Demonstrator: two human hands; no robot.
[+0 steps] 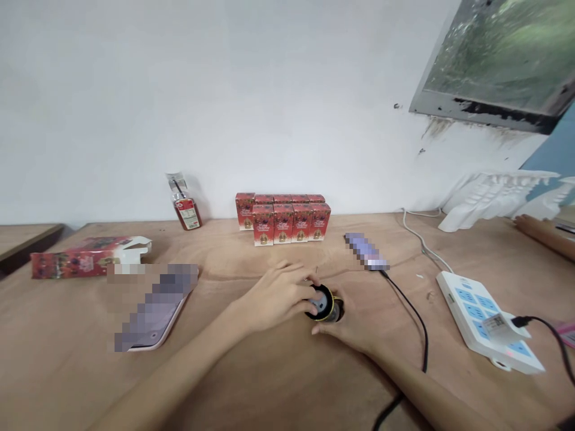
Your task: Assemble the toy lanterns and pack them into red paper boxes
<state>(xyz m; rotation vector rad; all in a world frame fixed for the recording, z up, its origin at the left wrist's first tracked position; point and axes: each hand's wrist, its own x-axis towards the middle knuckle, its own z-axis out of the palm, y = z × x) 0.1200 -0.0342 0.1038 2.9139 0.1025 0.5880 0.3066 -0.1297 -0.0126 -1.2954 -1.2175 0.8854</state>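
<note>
In the middle of the table, my right hand [348, 323] is wrapped around the side of a small black-and-gold cylinder [333, 312]. It is tilted so that a round end with a grey disc [320, 303] faces up and to the left. My left hand [287, 293] comes in from the left, its fingers closed on the black rim and pressing on the disc. The cylinder's far side is hidden by my right fingers, and its exact kind does not show. Behind my hands, several small red-and-white printed boxes [283, 223] stand in two rows near the wall.
Left are a phone [162, 314], an opened red carton [76, 263] and a bottle with a red label [187, 214]. Right are a charging phone [366, 251], its black cable [420, 317], a white power strip [465, 326], crumpled white material [487, 194] and another person's forearm [545, 236].
</note>
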